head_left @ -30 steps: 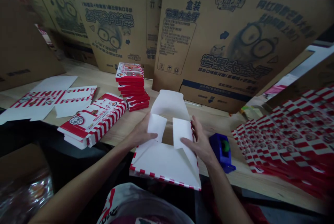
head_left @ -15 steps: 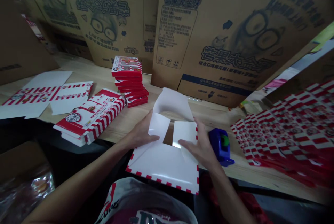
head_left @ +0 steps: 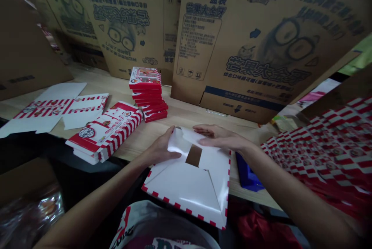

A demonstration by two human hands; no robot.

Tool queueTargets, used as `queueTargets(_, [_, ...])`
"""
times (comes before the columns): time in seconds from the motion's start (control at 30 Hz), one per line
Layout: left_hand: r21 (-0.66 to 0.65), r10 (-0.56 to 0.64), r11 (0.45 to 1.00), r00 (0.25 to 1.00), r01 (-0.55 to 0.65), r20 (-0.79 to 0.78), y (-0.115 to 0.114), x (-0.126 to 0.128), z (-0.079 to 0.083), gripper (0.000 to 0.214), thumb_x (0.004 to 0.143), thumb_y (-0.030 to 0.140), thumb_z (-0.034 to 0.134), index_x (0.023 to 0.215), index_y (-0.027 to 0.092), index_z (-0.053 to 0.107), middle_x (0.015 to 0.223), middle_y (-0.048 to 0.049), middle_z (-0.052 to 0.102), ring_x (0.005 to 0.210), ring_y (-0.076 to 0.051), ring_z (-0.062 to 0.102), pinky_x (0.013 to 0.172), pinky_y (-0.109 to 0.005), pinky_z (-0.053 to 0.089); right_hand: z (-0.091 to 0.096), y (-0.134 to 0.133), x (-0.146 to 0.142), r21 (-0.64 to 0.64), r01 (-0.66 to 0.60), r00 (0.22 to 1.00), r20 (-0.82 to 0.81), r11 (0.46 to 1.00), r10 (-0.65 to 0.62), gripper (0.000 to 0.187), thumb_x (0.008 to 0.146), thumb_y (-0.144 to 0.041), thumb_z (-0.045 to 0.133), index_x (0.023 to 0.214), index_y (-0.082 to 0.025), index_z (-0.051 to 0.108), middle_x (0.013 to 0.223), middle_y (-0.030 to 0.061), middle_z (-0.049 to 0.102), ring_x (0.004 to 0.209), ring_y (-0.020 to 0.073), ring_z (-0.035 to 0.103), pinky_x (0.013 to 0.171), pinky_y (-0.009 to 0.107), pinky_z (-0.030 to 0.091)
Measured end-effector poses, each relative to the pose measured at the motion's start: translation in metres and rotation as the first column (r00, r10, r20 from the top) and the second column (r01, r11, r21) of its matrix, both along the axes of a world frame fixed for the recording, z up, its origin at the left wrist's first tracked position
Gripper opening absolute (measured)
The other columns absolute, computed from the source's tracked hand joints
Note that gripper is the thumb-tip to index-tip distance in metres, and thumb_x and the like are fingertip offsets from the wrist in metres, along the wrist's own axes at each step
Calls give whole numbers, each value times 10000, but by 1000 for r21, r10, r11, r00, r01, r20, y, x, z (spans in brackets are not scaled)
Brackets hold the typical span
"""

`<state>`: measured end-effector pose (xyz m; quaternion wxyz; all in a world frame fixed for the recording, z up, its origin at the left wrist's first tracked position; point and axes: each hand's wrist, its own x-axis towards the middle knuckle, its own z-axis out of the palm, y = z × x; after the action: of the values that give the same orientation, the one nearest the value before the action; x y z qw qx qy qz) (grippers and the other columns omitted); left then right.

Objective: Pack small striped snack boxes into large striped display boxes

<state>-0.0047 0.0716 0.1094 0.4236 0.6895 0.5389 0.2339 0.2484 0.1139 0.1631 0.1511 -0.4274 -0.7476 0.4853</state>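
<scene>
A white paperboard box with a red-and-white striped edge lies in front of me. Its flaps are folded inward, and a brown gap shows between them. My left hand grips the box's left side, thumb lying over the left flap and fingers mostly hidden behind the edge. Over the far flap, my right hand lies with fingers stretched out, pressing it down. Partly covered by my right forearm, a blue tape dispenser stands to the right of the box.
A stack of small red boxes stands behind. To the left lie flat striped cartons and unfolded blanks. Large brown cardboard boxes line the back. Many striped cartons fill the right side. A wooden table is beneath.
The far flap, upright before, is now folded down onto the box. My right hand has moved from the right side to the far flap. My left hand keeps its grip.
</scene>
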Motion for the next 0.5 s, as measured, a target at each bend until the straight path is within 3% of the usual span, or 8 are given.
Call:
queueTargets(0.1, [-32, -21, 999, 999, 22, 38, 2, -1, -1, 1037, 595, 377, 791, 1481, 184, 287, 1481, -152, 440, 1362, -364, 403, 1123, -477, 330, -5, -11, -4, 141, -95, 969, 241, 985, 59, 870, 670, -594, 738, 1398, -197, 476, 1457, 113, 489, 1310, 289, 496, 1123, 479, 361])
queueTargets(0.2, [-78, -29, 996, 993, 38, 111, 4, -3, -3, 1050, 612, 396, 763, 1504, 166, 259, 1545, -139, 350, 1408, -355, 332, 1152, -452, 292, -7, -21, -10, 252, -151, 916, 400, 956, 39, 877, 692, -496, 752, 1436, -172, 418, 1431, 136, 510, 1285, 305, 509, 1097, 477, 381])
queueTargets(0.37, [-233, 97, 972, 970, -43, 223, 1, -3, -2, 946, 677, 354, 651, 1517, 166, 258, 1573, -83, 309, 1446, -315, 268, 1140, -405, 321, -13, -32, -17, 334, -192, 882, 471, 923, 13, 774, 751, -421, 720, 1418, -172, 416, 1418, 155, 510, 1289, 321, 495, 1059, 471, 398])
queueTargets(0.5, [-162, 101, 985, 962, -60, 255, 2, -2, -8, 855, 742, 423, 609, 1495, 154, 305, 1573, -96, 305, 1441, -288, 290, 1148, -390, 296, -14, -38, -20, 381, -195, 878, 479, 904, -12, 823, 702, -456, 767, 1403, -204, 416, 1377, 149, 533, 1280, 334, 489, 1036, 492, 409])
